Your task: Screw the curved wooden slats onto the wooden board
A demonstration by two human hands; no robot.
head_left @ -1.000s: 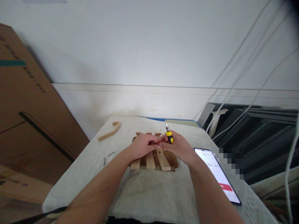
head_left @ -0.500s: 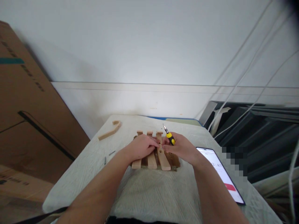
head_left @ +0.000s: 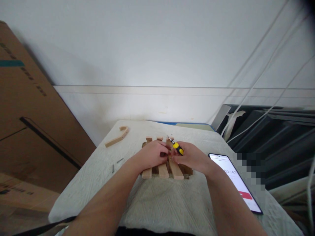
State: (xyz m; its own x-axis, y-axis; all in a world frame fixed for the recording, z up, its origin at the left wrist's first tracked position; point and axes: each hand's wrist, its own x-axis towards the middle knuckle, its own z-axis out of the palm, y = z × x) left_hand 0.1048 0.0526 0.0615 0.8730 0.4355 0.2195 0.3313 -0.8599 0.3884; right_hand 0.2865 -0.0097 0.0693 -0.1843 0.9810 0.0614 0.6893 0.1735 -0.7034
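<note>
Three light wooden hook-shaped pieces lie side by side across a dark brown board (head_left: 187,169): a left piece (head_left: 147,173), a middle piece (head_left: 163,171) and a slanted right piece (head_left: 176,171). My left hand (head_left: 154,153) rests over the left and middle pieces. Its finger and thumb close together at the right piece; what they pinch is too small to make out. From the right, my right hand (head_left: 190,155) holds a yellow-and-black screwdriver (head_left: 177,148), its metal tip pointing up and to the left. That hand's fingertips meet the left hand's over the right piece.
Another wooden hook piece (head_left: 117,137) lies at the back left of the cloth-covered table (head_left: 167,203). Two screws (head_left: 119,160) are left of the board. A phone (head_left: 233,180) lies by my right forearm. A large cardboard box (head_left: 36,98) stands at the left.
The screwdriver has swung further left and lower, its tip now over the right piece's upper end. My left fingers have curled in closer to the right hand. The view has shifted slightly.
</note>
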